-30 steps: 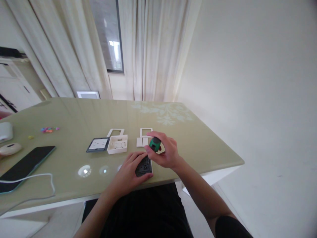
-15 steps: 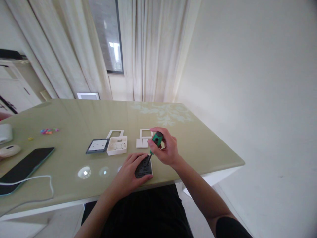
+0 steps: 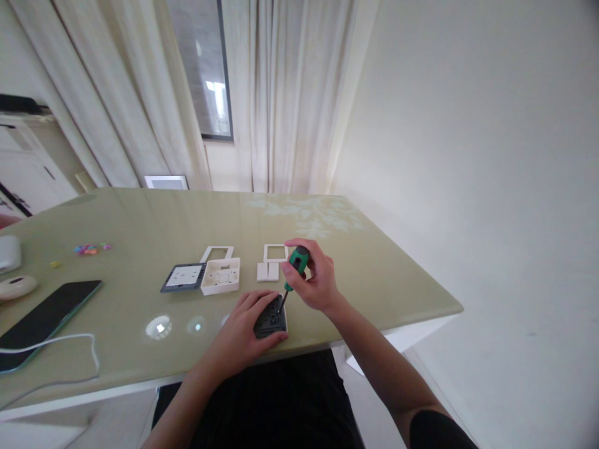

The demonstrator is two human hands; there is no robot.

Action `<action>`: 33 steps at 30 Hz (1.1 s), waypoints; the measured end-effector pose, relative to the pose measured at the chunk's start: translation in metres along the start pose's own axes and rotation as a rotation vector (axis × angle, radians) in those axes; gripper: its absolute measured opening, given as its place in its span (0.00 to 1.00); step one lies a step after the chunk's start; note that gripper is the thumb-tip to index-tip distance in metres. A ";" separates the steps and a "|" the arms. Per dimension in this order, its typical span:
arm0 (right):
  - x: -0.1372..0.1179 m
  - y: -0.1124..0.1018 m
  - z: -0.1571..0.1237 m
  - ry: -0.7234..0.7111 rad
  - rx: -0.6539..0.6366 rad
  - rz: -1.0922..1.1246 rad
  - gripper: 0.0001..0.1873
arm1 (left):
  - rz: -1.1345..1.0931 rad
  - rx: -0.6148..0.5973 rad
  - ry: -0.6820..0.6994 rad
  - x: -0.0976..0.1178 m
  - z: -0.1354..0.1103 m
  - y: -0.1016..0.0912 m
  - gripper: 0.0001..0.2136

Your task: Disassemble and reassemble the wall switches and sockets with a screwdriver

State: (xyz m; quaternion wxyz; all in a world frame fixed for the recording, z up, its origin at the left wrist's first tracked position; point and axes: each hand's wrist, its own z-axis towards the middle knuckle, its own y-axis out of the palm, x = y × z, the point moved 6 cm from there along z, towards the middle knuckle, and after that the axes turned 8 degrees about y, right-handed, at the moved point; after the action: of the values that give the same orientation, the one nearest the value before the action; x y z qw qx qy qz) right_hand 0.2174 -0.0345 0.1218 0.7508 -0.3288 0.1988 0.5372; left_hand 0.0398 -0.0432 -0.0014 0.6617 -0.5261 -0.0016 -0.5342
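With my right hand [image 3: 314,277] I grip a green-and-black screwdriver [image 3: 298,259] by its handle. Its shaft slants down and the tip meets the dark face of a wall switch module [image 3: 270,321] near the table's front edge. My left hand [image 3: 243,327] is wrapped around that module from the left, fingers along its top and thumb along its bottom; part of it is hidden beneath the palm. Just beyond lie two white rocker plates [image 3: 267,272] and a white frame [image 3: 275,252].
Left of my hands are a white mounting box [image 3: 221,276], a grey-framed socket panel [image 3: 184,275] and another white frame [image 3: 218,252]. Farther left lie a black phone [image 3: 51,318], a white cable [image 3: 93,352] and small coloured pieces [image 3: 91,249]. A wall [image 3: 468,156] stands at the right.
Little differs. Both hands keep their holds, and the screwdriver stays on the switch module. The view has shifted very slightly.
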 end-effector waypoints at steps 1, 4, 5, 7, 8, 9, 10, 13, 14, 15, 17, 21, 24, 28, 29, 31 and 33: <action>0.000 0.000 0.000 0.001 -0.004 0.001 0.16 | -0.002 -0.001 0.000 0.000 0.000 0.000 0.29; 0.001 0.000 0.000 0.004 -0.004 0.000 0.16 | -0.005 0.000 0.000 -0.001 -0.001 0.001 0.29; 0.001 0.000 0.000 0.006 0.001 0.000 0.16 | -0.005 0.003 0.000 -0.001 -0.001 0.000 0.29; 0.002 0.000 0.001 0.010 0.008 0.001 0.16 | -0.001 0.007 0.002 -0.001 -0.001 0.000 0.30; 0.003 0.000 0.001 0.013 0.007 0.002 0.16 | 0.001 0.008 0.004 0.000 0.000 0.000 0.30; 0.003 0.000 0.001 0.015 0.005 0.003 0.16 | 0.002 0.009 0.007 0.000 0.000 0.000 0.30; 0.003 0.000 0.001 0.017 -0.001 0.003 0.16 | 0.004 0.010 0.010 0.001 0.000 -0.001 0.30; 0.001 0.001 0.001 0.010 -0.032 0.007 0.16 | 0.011 0.017 0.014 0.001 0.001 -0.001 0.29; 0.000 0.001 0.001 0.002 -0.047 0.008 0.16 | 0.014 0.018 0.013 0.001 0.001 -0.001 0.29; -0.002 0.002 0.001 -0.007 -0.066 0.008 0.16 | 0.017 0.018 0.010 0.001 0.001 -0.001 0.29; -0.005 0.003 0.000 -0.030 -0.114 0.004 0.17 | 0.021 0.012 0.008 0.001 0.000 -0.001 0.30; -0.008 0.005 -0.001 -0.075 -0.212 -0.024 0.24 | 0.028 0.005 0.010 0.000 -0.001 0.000 0.31; -0.012 0.007 0.001 -0.138 -0.276 -0.047 0.25 | 0.041 0.013 0.012 -0.001 -0.002 0.000 0.31; -0.017 0.008 0.008 -0.168 -0.345 -0.079 0.18 | 0.061 0.016 0.020 -0.001 -0.002 0.001 0.31; -0.018 0.009 0.010 -0.166 -0.352 -0.085 0.18 | 0.065 0.017 0.021 -0.001 -0.002 0.001 0.31; -0.020 0.009 0.013 -0.155 -0.339 -0.086 0.18 | 0.076 0.020 0.018 -0.002 -0.003 0.002 0.31; -0.021 0.008 0.015 -0.140 -0.306 -0.070 0.20 | 0.089 0.021 0.015 -0.003 -0.003 0.003 0.31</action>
State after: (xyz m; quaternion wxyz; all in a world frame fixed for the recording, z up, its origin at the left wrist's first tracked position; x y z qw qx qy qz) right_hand 0.2021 -0.0361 0.1441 0.7223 -0.4078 0.0503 0.5563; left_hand 0.0386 -0.0436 -0.0066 0.6903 -0.5146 0.0214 -0.5082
